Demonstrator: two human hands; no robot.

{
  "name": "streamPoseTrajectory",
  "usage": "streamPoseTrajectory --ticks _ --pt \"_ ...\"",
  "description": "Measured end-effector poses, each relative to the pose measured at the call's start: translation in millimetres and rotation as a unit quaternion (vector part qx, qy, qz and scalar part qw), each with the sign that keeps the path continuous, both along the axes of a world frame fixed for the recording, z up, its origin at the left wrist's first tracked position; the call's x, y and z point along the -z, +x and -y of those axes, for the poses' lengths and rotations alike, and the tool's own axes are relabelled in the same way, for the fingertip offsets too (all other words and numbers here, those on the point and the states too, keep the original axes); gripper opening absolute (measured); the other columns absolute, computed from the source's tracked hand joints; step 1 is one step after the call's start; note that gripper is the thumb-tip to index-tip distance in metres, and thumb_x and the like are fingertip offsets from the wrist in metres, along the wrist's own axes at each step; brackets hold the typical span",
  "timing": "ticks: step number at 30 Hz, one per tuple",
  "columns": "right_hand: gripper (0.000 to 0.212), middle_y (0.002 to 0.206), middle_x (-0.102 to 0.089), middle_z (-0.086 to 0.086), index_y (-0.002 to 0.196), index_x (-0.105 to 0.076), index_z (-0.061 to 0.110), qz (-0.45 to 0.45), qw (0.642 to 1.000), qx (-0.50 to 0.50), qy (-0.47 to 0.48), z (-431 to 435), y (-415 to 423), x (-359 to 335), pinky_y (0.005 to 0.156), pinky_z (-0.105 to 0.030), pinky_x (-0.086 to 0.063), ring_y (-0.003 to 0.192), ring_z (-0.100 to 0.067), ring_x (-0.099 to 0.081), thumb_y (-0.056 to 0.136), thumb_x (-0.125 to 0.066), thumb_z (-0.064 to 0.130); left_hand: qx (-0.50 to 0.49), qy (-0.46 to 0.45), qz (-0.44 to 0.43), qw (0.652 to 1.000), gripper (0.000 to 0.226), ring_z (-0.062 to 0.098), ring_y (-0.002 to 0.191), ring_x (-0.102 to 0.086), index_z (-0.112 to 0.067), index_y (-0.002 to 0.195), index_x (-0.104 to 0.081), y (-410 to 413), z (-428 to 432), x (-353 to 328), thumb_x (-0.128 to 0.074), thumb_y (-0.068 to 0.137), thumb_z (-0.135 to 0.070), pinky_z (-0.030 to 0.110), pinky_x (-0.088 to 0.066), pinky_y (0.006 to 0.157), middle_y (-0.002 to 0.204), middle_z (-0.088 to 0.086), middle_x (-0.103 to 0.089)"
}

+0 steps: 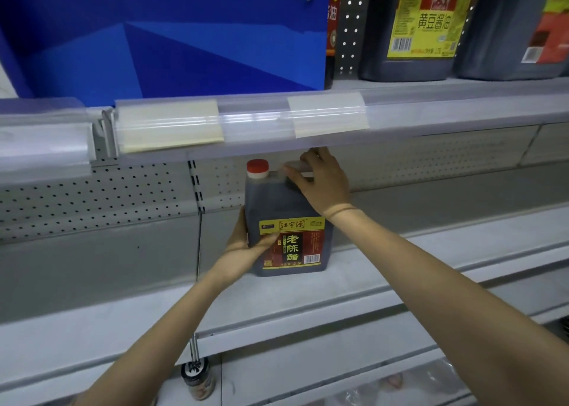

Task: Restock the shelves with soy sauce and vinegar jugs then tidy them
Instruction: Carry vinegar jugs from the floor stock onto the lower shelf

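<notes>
2 hands on vinegar jug (277, 202), upright on shelf (400, 270), label (292, 245) facing near: right hand (323, 187) above, fingers (295, 176) wrapping top handle (300, 164); left hand (243, 245) clasps lower-left side, thumb (268, 239) on label.

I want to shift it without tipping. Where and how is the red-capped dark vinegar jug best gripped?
Take the moulded top handle, right of the red cap, coming from the front, below the upper shelf. The dark plastic vinegar jug stands upright and tall, so a second hand on its lower left side likely steadies it, as the right hand and left hand do.
</notes>
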State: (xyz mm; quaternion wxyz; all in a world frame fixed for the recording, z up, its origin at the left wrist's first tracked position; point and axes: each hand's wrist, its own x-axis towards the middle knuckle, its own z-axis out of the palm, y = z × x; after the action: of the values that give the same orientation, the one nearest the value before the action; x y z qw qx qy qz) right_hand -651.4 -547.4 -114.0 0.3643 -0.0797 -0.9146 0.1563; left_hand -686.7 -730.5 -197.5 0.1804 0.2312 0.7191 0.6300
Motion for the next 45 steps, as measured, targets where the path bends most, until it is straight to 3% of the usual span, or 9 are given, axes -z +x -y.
streamPoseTrajectory --ticks 3,6,10,15,19,23,29,33,45 --pt "0.047 0.136 -0.041 -0.007 0.126 -0.048 0.015 0.034 0.998 -0.018 -0.04 -3 9 6 0.09 -0.036 -0.043 0.116 -0.027 -0.048 0.093 -0.048 0.048 -0.027 -0.127 -0.119 0.984 0.093 0.014 0.13 -0.043 -0.027 0.15 -0.009 16 3 -3 -0.053 0.08 -0.07 0.029 -0.033 0.107 0.144 -0.008 -0.039" --pt "0.059 0.148 -0.034 -0.003 0.143 -0.033 0.025 0.074 0.997 0.004 -0.012 -14 32 10 0.113 -0.054 -0.012 0.133 -0.028 -0.036 0.093 -0.042 0.055 -0.157 -0.115 -0.338 0.921 0.095 0.01 0.145 0.003 -0.029 0.148 0.016 30 0 -18 -0.031 0.079 -0.075 0.032 -0.003 0.118 0.157 -0.004 0.012" --pt "0.076 0.158 -0.015 0.002 0.151 -0.008 0.029 0.162 0.972 0.096 0.142 -45 88 21 0.11 -0.06 0.007 0.145 -0.022 -0.015 0.089 -0.02 0.07 -0.161 -0.189 -0.5 0.829 0.075 0.011 0.145 0.015 -0.04 0.143 0.028 48 -12 -35 -0.017 0.089 -0.068 0.034 0.014 0.117 0.156 -0.002 0.017" --pt "0.083 0.159 -0.007 0.003 0.151 0.001 0.029 0.228 0.933 0.172 0.219 -99 165 31 0.107 -0.066 0.006 0.146 -0.024 -0.007 0.079 0.008 0.071 -0.141 -0.295 -0.547 0.771 0.076 0.016 0.146 0.013 -0.021 0.151 -0.002 58 -31 -43 -0.005 0.091 -0.068 0.032 0.021 0.114 0.159 0.004 0.005" --pt "0.079 0.16 0.003 0.004 0.142 0.02 0.035 0.237 0.925 0.223 0.196 -147 244 34 0.107 -0.065 0.007 0.147 -0.026 -0.002 0.072 0.017 0.073 -0.118 -0.322 -0.55 0.761 0.079 0.028 0.146 -0.009 -0.017 0.15 -0.023 86 -62 -57 -0.009 0.089 -0.065 0.046 0.007 0.116 0.158 0.009 -0.014" --pt "0.084 0.16 0.004 0.003 0.144 0.016 0.037 0.238 0.917 0.281 0.153 -186 323 31 0.109 -0.065 0.003 0.146 -0.027 -0.001 0.07 0.015 0.076 -0.069 -0.347 -0.558 0.751 0.086 0.038 0.139 -0.03 -0.015 0.149 -0.03 128 -110 -67 0.004 0.089 -0.068 0.057 -0.012 0.112 0.15 0.015 -0.036" --pt "0.093 0.159 0.013 0.001 0.148 0.013 0.035 0.27 0.888 0.36 0.093 -234 432 25 0.108 -0.066 0.003 0.146 -0.03 0.006 0.068 0.014 0.081 -0.024 -0.326 -0.603 0.727 0.085 0.031 0.145 -0.018 -0.021 0.151 -0.02 193 -189 -64 0.01 0.086 -0.067 0.052 -0.001 0.114 0.158 0.005 -0.02" --pt "0.085 0.158 0.015 0.001 0.148 0.015 0.035 0.281 0.867 0.407 0.054 -254 511 28 0.11 -0.065 0.001 0.146 -0.03 0.007 0.08 -0.005 0.081 -0.023 -0.32 -0.577 0.751 0.086 0.024 0.148 -0.006 -0.024 0.153 -0.006 224 -230 -50 0.011 0.079 -0.065 0.046 0.008 0.115 0.161 -0.001 -0.008" --pt "0.077 0.158 0.015 0.002 0.148 0.015 0.034 0.311 0.789 0.53 -0.022 -267 680 37 0.11 -0.062 0.004 0.146 -0.028 0.007 0.087 -0.013 0.072 0.13 -0.234 -0.597 0.757 0.091 0.034 0.144 -0.018 -0.019 0.153 -0.014 359 -356 -35 0.009 0.08 -0.068 0.054 -0.006 0.114 0.158 0.007 -0.021"
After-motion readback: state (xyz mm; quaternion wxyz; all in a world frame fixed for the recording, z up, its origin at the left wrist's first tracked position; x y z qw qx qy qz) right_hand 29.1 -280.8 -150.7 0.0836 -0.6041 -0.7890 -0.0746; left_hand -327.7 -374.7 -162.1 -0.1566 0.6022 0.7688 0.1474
